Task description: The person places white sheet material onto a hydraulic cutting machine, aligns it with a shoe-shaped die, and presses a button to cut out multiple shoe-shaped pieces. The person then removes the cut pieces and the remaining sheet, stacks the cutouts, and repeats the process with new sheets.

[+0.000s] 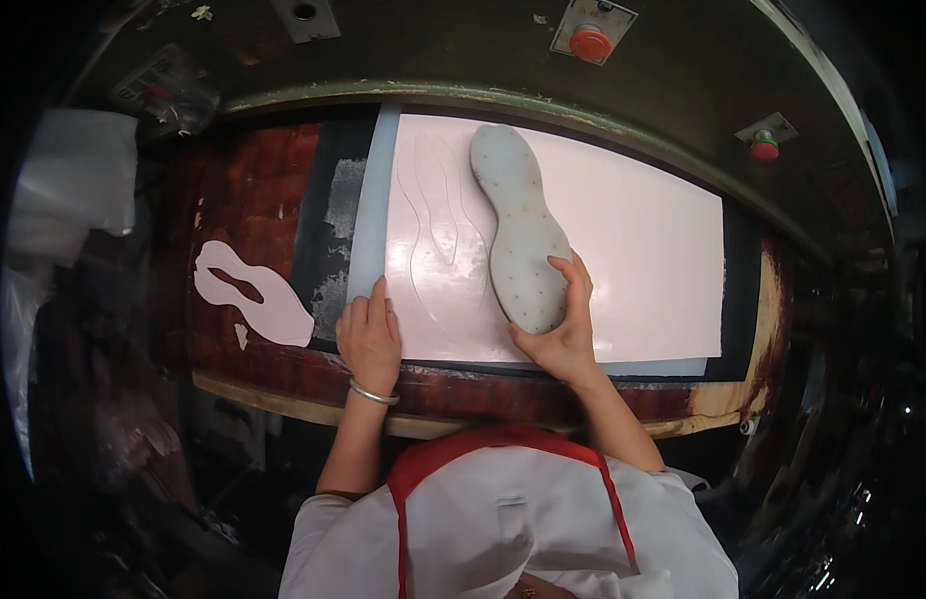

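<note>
A long sole-shaped cutting die (523, 215), pale grey-green and dotted with small marks, lies on a pale pink sheet (642, 260). My right hand (565, 334) grips its near end, thumb at the bottom tip and fingers along the right side. My left hand (368, 334) rests at the sheet's lower left edge, one finger stretched forward and the others loosely bent, holding nothing I can see. Left of the die, sole-shaped outlines (443, 230) show in the pink sheet. A pale blue board (373, 200) sticks out from under the sheet.
A pink sole-shaped piece (288, 319) with a slot in it lies on the reddish-brown tabletop (268, 185) at left. Along the far side runs a green machine body (433, 50) with a large red button (590, 44) and a smaller red one (764, 148). Plastic bags (78, 175) hang far left.
</note>
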Demonstrator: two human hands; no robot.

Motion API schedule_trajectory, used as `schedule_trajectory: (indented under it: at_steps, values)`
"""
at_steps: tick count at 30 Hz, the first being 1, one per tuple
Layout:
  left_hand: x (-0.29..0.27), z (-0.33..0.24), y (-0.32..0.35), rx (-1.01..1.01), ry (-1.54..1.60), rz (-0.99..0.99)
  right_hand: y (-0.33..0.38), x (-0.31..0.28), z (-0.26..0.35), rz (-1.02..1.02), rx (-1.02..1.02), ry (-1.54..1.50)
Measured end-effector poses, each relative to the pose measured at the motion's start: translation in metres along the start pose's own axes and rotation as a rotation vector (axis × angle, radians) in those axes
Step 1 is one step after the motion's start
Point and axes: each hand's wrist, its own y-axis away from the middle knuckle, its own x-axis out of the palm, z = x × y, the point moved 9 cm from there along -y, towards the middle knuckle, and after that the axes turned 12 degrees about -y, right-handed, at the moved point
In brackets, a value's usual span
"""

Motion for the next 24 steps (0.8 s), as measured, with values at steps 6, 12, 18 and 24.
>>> schedule_trajectory:
  at_steps: [6, 12, 18, 24]
  values:
    - [-0.003, -0.001, 0.002, 0.005, 0.058, -0.024, 0.009, 0.008, -0.010, 0.015, -0.170, 0.275]
    - [0.003, 0.004, 0.003, 0.008, 0.052, 0.091, 0.011, -0.019, -0.025, -0.017, -0.034, 0.222]
    - [-0.049, -0.022, 0.003, -0.132, 0.194, 0.274, -0.065, -0.261, 0.002, -0.813, 0.045, 0.395]
    - [-0.034, -0.071, -0.012, -0.261, 0.229, 0.459, -0.148, -0.294, -0.007, -0.655, -0.048, 0.534]
